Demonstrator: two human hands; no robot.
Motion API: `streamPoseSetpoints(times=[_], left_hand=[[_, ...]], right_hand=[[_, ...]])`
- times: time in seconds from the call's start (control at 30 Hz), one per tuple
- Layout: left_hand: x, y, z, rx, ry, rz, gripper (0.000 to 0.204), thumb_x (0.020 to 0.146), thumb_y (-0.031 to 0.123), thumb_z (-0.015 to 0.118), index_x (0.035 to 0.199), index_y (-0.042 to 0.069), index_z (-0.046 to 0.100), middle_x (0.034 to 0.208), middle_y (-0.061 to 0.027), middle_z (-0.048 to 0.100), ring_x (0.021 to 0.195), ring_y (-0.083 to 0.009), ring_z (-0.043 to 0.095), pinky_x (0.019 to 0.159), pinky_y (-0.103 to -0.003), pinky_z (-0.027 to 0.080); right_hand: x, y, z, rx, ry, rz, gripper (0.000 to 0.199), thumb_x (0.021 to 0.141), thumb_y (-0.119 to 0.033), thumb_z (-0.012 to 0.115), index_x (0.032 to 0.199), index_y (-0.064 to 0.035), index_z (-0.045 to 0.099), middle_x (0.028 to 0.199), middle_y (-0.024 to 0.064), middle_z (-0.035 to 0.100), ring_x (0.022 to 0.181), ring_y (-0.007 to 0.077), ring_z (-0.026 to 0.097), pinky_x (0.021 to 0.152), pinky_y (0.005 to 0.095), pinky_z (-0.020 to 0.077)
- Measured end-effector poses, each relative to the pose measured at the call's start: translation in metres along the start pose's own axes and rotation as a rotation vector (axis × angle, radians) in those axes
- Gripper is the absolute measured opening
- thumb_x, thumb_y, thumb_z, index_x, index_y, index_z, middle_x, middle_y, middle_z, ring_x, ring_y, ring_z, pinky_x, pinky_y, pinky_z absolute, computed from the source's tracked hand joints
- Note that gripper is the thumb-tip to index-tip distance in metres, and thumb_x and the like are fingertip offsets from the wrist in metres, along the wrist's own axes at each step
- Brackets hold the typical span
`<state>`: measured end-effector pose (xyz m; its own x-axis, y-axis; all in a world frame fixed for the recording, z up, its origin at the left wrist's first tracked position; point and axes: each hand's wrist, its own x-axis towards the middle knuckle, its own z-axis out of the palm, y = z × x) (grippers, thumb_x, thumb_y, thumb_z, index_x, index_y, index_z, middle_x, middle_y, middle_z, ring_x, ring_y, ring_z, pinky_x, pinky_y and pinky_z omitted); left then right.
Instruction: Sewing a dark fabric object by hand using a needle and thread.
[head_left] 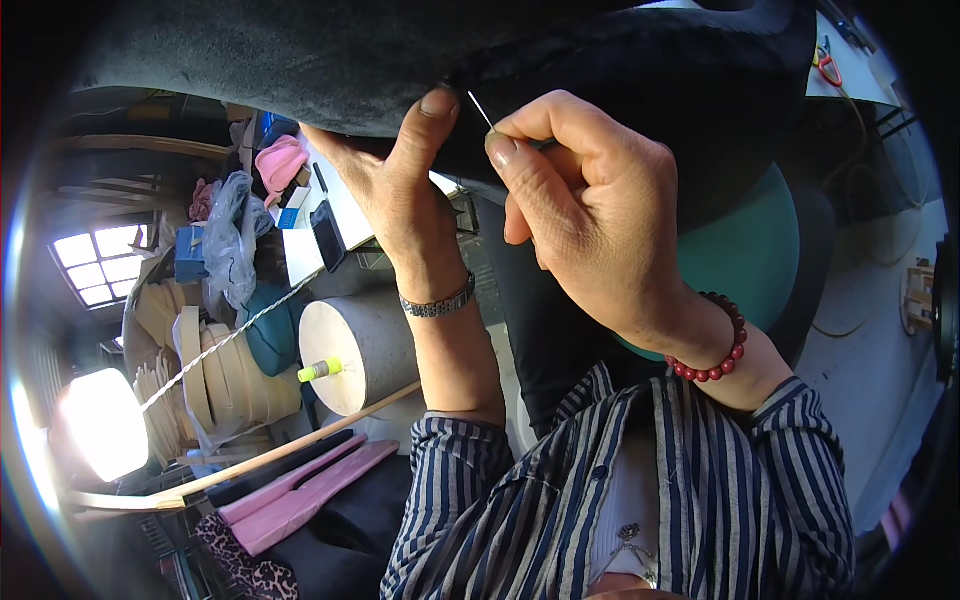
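Observation:
A large piece of dark grey plush fabric [270, 70] spans the top of the view, with a blacker stretch to its right. My left hand [400, 180] grips its lower edge. The thumb lies on the near side, while the other fingers are hidden behind the cloth. Close to that thumb, my right hand [590, 190] pinches a thin sewing needle [480, 110] between thumb and forefinger. The needle's tip points up and left toward the dark material. Any thread on it is too fine to make out.
A bright lamp [105, 425] glows at the left beside a wooden rod [300, 440]. A pale drum [340, 350] stands left of my forearm. A phone [327, 237] lies on a white table. Red-handled scissors [828, 68] are at the upper right, a green seat [750, 270] below.

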<state>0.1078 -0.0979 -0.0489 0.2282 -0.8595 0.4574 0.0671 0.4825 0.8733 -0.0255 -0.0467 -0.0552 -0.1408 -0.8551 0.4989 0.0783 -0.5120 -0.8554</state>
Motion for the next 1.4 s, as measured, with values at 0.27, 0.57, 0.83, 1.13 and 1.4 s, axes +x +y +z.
streamPoseSetpoints(times=[0.27,0.57,0.83,1.13,1.4], left_hand=[[0.0,0.002,0.004,0.004,0.011,0.01,0.102,0.058,0.013,0.088,0.14,0.005,0.028,0.123,-0.0161,0.045,0.113,-0.0292,0.053,0.096,-0.037,0.05],[0.0,0.003,0.006,0.012,0.012,0.01,0.098,0.058,0.012,0.087,0.138,0.005,0.031,0.122,-0.0154,0.046,0.112,-0.0284,0.052,0.098,-0.036,0.046],[0.0,0.003,0.005,-0.004,0.003,-0.002,0.095,0.059,0.011,0.086,0.137,0.005,0.032,0.121,-0.0144,0.047,0.111,-0.0275,0.052,0.1,-0.036,0.043],[-0.003,0.007,0.008,-0.035,-0.001,-0.047,0.093,0.06,0.007,0.085,0.137,0.006,0.033,0.121,-0.0137,0.047,0.11,-0.0272,0.053,0.098,-0.036,0.043],[-0.001,0.004,0.006,-0.021,0.0,0.006,0.097,0.06,0.007,0.085,0.14,0.005,0.03,0.12,-0.0138,0.046,0.104,-0.0254,0.056,0.086,-0.035,0.053]], right_hand=[[-0.001,0.005,0.002,-0.037,0.05,-0.082,0.01,0.094,-0.008,0.06,0.086,-0.0017,0.063,0.054,0.0013,0.06,0.046,0.005,0.059,0.039,0.0148,0.0363],[0.0,0.005,0.005,-0.1,0.092,-0.112,0.009,0.093,-0.007,0.062,0.086,-0.0012,0.062,0.053,0.0017,0.059,0.045,0.0043,0.057,0.038,0.0152,0.0357],[0.002,0.004,0.009,-0.047,0.101,-0.081,0.01,0.091,-0.006,0.064,0.084,-0.0001,0.062,0.056,0.0027,0.061,0.048,0.0042,0.059,0.039,0.015,0.0384],[-0.003,-0.002,0.005,-0.175,0.069,-0.124,0.008,0.09,-0.007,0.066,0.088,0.0009,0.065,0.061,0.0059,0.065,0.05,0.0091,0.063,0.042,0.0176,0.0444],[0.0,-0.002,-0.005,-0.281,-0.081,-0.117,0.016,0.089,-0.008,0.065,0.077,0.0009,0.062,0.059,0.0072,0.064,0.055,0.0141,0.068,0.044,0.0188,0.0471]])
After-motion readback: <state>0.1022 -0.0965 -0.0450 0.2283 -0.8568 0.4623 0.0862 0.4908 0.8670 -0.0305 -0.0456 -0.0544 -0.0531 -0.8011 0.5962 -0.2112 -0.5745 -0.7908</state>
